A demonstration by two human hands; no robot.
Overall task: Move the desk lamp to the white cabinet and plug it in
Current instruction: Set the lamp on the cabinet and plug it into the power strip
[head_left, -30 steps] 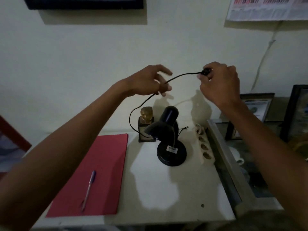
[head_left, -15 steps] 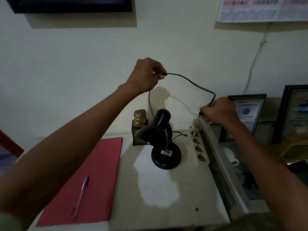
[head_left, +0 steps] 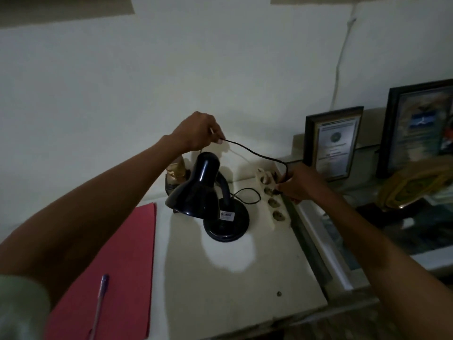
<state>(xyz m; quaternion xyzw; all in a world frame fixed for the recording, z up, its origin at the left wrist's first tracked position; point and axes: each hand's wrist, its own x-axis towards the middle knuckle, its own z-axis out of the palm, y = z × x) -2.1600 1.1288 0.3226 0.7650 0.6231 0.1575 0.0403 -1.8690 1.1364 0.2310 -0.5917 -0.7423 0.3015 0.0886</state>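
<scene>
A black desk lamp [head_left: 210, 200] stands on the white cabinet top [head_left: 235, 273], its shade tilted down to the left. Its black cord [head_left: 255, 153] arcs through the air between my hands. My left hand [head_left: 198, 133] pinches the cord above the lamp's shade. My right hand [head_left: 299, 185] holds the plug end low against the white power strip [head_left: 274, 204], at one of its upper sockets. The plug itself is mostly hidden by my fingers. A slack loop of cord lies behind the lamp's base.
A red folder [head_left: 115, 271] with a purple pen [head_left: 100, 298] lies on the cabinet's left part. A small gold figurine [head_left: 177, 168] stands behind the lamp. Framed certificates [head_left: 333, 146] lean on the wall above a glass-topped case [head_left: 338, 244] at the right.
My right hand has dropped from high in the air down to the power strip with the plug end. My left hand closed on the cord and came lower, above the lamp.
</scene>
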